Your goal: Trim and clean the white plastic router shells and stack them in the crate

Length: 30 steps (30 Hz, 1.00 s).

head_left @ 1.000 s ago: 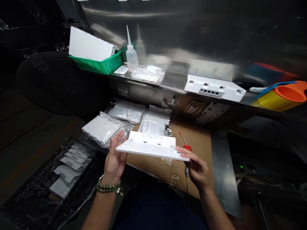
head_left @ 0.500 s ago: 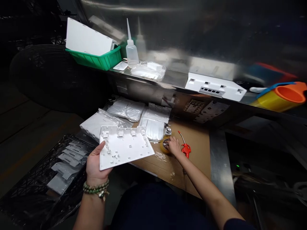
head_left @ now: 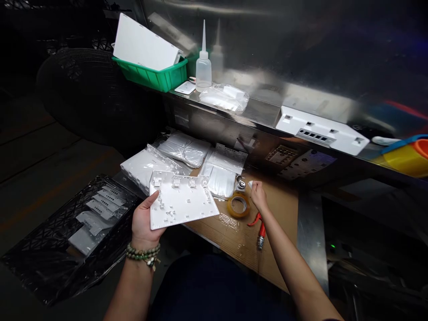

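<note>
My left hand (head_left: 147, 220) grips the left edge of a white plastic cover (head_left: 182, 200), thumb on top, its inner side with clips and posts facing up. My right hand (head_left: 259, 196) is closed, and a small white wad (head_left: 250, 183), maybe cloth or tissue, pokes out from its fingers. Just left of that hand, a roll of yellowish tape (head_left: 230, 207) lies flat on the cardboard (head_left: 234, 236). Beneath the right wrist rests a red air blow gun (head_left: 261, 229), partly hidden by the forearm. A small metal-topped dispenser (head_left: 240, 185) stands behind the tape.
Bagged white parts (head_left: 185, 149) and another white cover (head_left: 143, 165) lie at the back left. A black-lined crate (head_left: 110, 249) holds several white parts. On the steel shelf (head_left: 261, 117) stand a green bin (head_left: 150, 76), a squeeze bottle (head_left: 203, 71) and a white housing (head_left: 321, 131).
My right hand has left the tape roll and moved right and slightly up, with a small white wad now showing in its fingers. My left hand still holds the cover. The view has shifted.
</note>
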Available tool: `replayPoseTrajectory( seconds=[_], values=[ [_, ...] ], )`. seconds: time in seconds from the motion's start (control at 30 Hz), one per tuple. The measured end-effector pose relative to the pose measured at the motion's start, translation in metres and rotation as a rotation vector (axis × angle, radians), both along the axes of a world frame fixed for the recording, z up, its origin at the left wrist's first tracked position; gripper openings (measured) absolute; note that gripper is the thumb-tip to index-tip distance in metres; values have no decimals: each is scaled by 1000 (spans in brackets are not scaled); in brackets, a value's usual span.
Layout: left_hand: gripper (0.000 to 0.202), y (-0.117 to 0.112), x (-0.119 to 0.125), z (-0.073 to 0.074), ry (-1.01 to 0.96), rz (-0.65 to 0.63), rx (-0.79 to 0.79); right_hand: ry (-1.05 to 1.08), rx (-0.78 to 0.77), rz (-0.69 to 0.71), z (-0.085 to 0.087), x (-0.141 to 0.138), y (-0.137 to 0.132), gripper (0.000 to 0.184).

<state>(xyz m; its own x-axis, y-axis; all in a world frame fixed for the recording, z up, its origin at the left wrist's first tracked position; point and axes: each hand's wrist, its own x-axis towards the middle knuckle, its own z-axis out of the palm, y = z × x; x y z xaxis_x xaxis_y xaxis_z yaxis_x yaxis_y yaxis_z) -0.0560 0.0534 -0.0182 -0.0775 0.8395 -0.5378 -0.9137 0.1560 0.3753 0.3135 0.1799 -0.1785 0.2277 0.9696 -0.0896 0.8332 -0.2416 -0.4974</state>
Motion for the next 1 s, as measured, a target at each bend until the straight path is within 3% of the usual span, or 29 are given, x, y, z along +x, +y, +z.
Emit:
replayPoseTrajectory(
  seconds=[0.33, 0.53, 0.9, 1.0],
  values=[
    [60, 18, 30, 28, 61, -5, 37, -47, -53, 56, -2, -22, 8, 47],
    [58, 21, 38, 32, 33, -32, 34, -35, -46, 7, 6, -11, 8, 62],
    [58, 25, 52, 33, 47, -83, 76, -45, 137, 166, 15, -16, 2, 29],
    [58, 24, 56, 33, 45, -86, 115, 6, 209, 144, 27, -18, -3, 28]
  ],
)
